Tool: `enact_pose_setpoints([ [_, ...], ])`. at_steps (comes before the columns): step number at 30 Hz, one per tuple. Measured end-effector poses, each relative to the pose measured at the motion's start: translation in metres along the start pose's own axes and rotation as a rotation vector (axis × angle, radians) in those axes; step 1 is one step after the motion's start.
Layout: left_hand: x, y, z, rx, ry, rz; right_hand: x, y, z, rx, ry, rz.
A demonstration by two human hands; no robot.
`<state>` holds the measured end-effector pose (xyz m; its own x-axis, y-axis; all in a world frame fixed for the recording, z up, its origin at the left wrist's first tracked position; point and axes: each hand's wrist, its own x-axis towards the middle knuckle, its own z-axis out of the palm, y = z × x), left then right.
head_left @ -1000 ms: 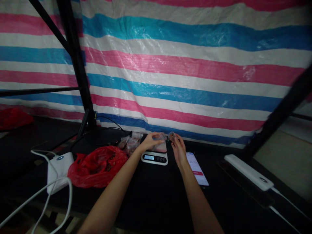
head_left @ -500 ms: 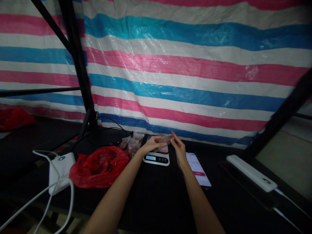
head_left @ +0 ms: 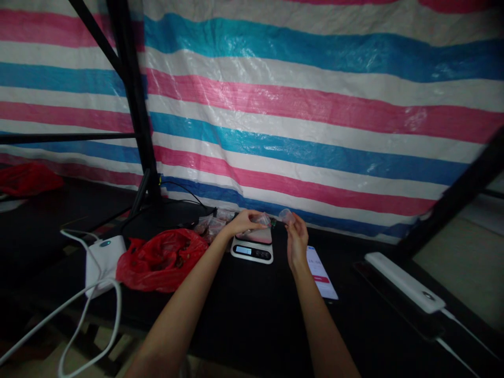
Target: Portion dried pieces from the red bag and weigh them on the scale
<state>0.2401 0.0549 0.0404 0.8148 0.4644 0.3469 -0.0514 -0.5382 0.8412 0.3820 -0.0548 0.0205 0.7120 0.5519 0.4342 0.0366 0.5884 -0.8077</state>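
Observation:
My left hand point(head_left: 244, 222) is above the back of a small white digital scale point(head_left: 252, 252), its fingers closed on a small clear plastic bag point(head_left: 263, 220). The bag's contents are too small to make out. To the right, my right hand point(head_left: 298, 239) pinches a clear piece of plastic point(head_left: 286, 216), raised off the table; I cannot tell its exact kind. The scale's display is lit, but its digits are unreadable. Several small clear bags with brownish contents point(head_left: 214, 226) lie left of the scale, partly behind my left wrist.
An open red plastic bag point(head_left: 157, 262) with dark bits inside lies to the left, beside a white device point(head_left: 103, 260) with a looping white cable. A lit phone point(head_left: 321, 275) is near my right forearm. Farther right lies a white power bank point(head_left: 405, 282). A striped tarp point(head_left: 295, 126) hangs behind.
My hands have moved apart. Both were at one small clear bag; now each holds clear plastic, my right hand farther right. The camera view has shifted slightly.

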Motion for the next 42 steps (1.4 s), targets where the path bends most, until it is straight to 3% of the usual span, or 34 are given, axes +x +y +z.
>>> enact_pose_setpoints([
  [3,0.005,-0.011,0.007,0.328,0.023,-0.022,0.004,0.007,-0.006,0.139,0.038,0.115],
  [6,0.004,-0.011,0.011,0.584,0.058,-0.083,0.001,0.01,-0.005,0.18,-0.064,0.187],
  [8,-0.003,0.001,-0.001,0.639,0.098,-0.098,-0.002,0.008,-0.002,0.176,-0.126,0.206],
  [10,-0.016,0.019,-0.027,0.624,0.09,-0.032,-0.006,0.005,0.002,0.167,-0.178,0.198],
  [12,-0.037,0.038,-0.063,0.579,-0.008,0.026,-0.012,0.0,0.009,0.151,-0.243,0.17],
  [16,-0.094,0.054,-0.128,0.635,-0.23,-0.189,-0.038,-0.012,0.037,0.034,-0.475,0.117],
  [19,-0.131,0.042,-0.149,0.683,-0.399,-0.303,-0.072,-0.018,0.074,-0.134,-0.768,0.051],
  [23,-0.157,0.017,-0.143,0.777,-0.387,-0.311,-0.12,-0.021,0.121,-0.331,-1.064,-0.086],
  [27,-0.16,0.006,-0.133,1.021,-0.331,-0.302,-0.146,-0.021,0.14,-0.53,-1.216,-0.118],
  [30,-0.158,0.008,-0.132,1.084,-0.338,-0.266,-0.149,-0.025,0.137,-0.675,-1.262,-0.163],
  [34,-0.161,0.014,-0.137,1.052,-0.334,-0.237,-0.14,-0.033,0.122,-0.775,-1.212,-0.197],
  [37,-0.166,0.014,-0.143,1.061,-0.297,-0.205,-0.131,-0.032,0.11,-0.852,-1.163,-0.176],
  [42,-0.174,0.012,-0.151,1.091,-0.257,-0.101,-0.117,-0.025,0.098,-0.884,-1.206,-0.129],
])
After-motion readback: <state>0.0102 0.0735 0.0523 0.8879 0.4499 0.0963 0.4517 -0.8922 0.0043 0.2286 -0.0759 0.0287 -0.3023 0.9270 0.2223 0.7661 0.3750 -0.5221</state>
